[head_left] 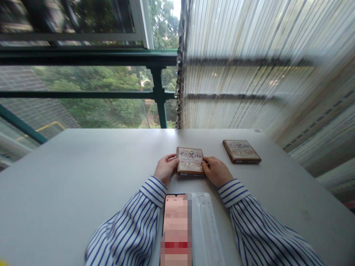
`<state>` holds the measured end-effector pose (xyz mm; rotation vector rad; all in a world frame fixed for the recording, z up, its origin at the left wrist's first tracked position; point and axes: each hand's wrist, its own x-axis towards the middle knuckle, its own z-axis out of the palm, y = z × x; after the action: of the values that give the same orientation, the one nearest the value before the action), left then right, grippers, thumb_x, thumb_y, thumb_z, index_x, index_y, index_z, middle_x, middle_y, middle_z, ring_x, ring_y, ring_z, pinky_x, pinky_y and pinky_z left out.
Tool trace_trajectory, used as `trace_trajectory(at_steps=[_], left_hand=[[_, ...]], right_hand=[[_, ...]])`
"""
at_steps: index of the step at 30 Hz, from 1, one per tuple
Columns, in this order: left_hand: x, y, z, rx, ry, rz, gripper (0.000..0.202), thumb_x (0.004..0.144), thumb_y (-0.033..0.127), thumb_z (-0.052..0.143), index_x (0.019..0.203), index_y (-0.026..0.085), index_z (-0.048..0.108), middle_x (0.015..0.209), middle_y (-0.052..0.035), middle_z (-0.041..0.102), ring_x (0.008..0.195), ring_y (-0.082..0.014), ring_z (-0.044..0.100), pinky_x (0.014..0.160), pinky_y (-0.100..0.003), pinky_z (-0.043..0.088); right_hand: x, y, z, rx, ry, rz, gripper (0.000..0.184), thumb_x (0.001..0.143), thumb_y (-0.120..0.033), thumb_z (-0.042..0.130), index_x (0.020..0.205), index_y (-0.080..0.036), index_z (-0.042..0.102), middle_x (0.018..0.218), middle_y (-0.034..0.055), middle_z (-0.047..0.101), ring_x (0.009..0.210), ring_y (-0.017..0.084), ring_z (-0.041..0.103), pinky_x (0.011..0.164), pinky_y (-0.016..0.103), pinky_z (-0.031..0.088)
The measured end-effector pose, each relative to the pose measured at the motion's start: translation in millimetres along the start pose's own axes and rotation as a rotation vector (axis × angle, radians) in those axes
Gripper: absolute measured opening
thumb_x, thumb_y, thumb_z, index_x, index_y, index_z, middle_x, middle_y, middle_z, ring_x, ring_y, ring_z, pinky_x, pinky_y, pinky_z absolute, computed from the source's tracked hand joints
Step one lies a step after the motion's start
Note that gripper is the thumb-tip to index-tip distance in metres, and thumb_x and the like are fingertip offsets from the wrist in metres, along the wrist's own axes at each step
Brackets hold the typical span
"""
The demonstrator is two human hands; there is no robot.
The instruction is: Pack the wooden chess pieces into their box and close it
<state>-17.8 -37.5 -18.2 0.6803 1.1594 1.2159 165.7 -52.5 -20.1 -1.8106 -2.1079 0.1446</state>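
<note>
Between my two hands is a flat, square box (pixel 190 161) with a brown edge and a pale printed top bearing dark Chinese brush lettering. My left hand (pixel 166 168) grips its left side, thumb on the near part of the edge. On the opposite side, my right hand (pixel 216 170) has its fingers closed on the right edge. The box is low over the white table or resting on it; I cannot tell which. A second box (pixel 242 151) of the same look lies flat on the table to the right, apart from my right hand.
A phone (pixel 174 221) with a lit, partly blurred-out screen lies at the near edge, beside a pale, translucent case (pixel 208 229). The white table (pixel 83 177) reaches back to a window with green railings (pixel 158 96). A string curtain (pixel 235 74) hangs at the right.
</note>
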Motion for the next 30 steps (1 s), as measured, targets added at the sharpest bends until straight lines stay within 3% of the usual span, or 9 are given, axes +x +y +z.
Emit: trace_trajectory(at_steps=[9, 16, 30], left_hand=[[-2.9, 0.8, 0.9, 0.048, 0.007, -0.045, 0.029, 0.068, 0.012, 0.064, 0.094, 0.012, 0.052, 0.09, -0.0094, 0.064, 0.06, -0.0112, 0.061, 0.05, -0.021, 0.045], [-1.8, 0.2, 1.1, 0.054, 0.014, -0.025, 0.031, 0.07, 0.01, 0.063, 0.099, 0.01, 0.051, 0.093, -0.0116, 0.064, 0.065, -0.0126, 0.062, 0.055, -0.022, 0.047], [0.9, -1.9, 1.9, 0.015, -0.019, -0.071, 0.038, 0.071, 0.01, 0.063, 0.107, 0.006, 0.051, 0.077, -0.0116, 0.067, 0.06, -0.0142, 0.064, 0.054, -0.022, 0.05]], right_hand=[[0.4, 0.7, 0.7, 0.0, 0.004, 0.001, 0.03, 0.086, -0.028, 0.037, 0.1, -0.016, 0.061, 0.095, 0.008, 0.063, 0.086, 0.017, 0.057, 0.076, 0.024, 0.038], [0.8, 0.7, -0.1, 0.007, -0.001, -0.002, 0.03, 0.086, -0.028, 0.037, 0.099, -0.015, 0.061, 0.095, 0.0083, 0.063, 0.086, 0.017, 0.057, 0.078, 0.024, 0.038], [0.6, 0.7, -0.1, -0.01, -0.01, 0.008, 0.031, 0.087, -0.029, 0.036, 0.102, -0.016, 0.06, 0.097, 0.0082, 0.062, 0.087, 0.016, 0.056, 0.077, 0.024, 0.037]])
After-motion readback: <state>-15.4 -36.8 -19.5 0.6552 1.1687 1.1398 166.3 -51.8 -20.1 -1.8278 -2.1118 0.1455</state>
